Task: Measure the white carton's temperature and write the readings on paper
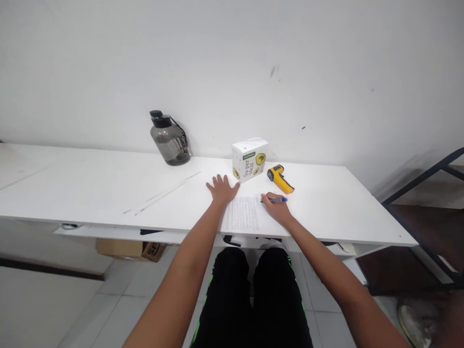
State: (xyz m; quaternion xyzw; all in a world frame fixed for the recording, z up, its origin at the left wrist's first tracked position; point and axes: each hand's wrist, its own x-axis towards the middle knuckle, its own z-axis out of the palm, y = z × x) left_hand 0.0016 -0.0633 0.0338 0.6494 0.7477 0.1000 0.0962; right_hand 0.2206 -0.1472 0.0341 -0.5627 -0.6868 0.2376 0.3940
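A sheet of paper (242,215) covered with rows of handwriting lies near the front edge of the white table. My left hand (222,188) rests flat at its upper left corner, fingers spread. In my right hand (276,207) is a blue pen (279,199), its tip close to the paper's right side. Behind the paper stands a white box (249,160) with avocado pictures and the words "Su-per Meal". A yellow and black infrared thermometer (281,180) lies to the right of the box, beyond my right hand.
A grey translucent water bottle (169,140) with a black lid stands at the back left, near the wall. The white table (90,188) runs far to the left. Beneath it, a cardboard box (126,248) shows. Dark metal railing (422,179) rises at the right.
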